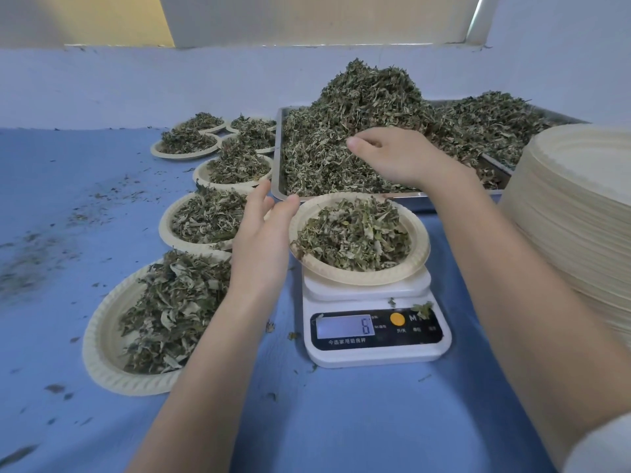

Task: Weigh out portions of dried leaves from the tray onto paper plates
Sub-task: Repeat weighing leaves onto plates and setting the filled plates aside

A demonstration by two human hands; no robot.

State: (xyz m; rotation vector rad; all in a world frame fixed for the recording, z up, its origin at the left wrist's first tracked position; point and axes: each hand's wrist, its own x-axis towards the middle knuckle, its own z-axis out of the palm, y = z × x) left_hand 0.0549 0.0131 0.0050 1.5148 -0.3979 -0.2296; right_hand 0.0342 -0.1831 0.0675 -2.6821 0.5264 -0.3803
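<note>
Head view: a plate of dried leaves sits on the scale at centre, so the display can read the portion. The left hand lies against the plate's rim at 9 o'clock, fingers straight and holding nothing, probably to steady it. The right hand reaches to 12 o'clock into the tray, fingers curled down in the leaf heap; whether it has a pinch of leaves I cannot tell. I judge it is fetching more to top up the portion.

From 7 to 11 o'clock runs a row of filled plates, the nearest just beside the left forearm and easy to knock. A stack of unused plates stands at 3 o'clock, close by the right arm. Crumbs are scattered on the blue cloth, and a few bits lie on the scale's face.
</note>
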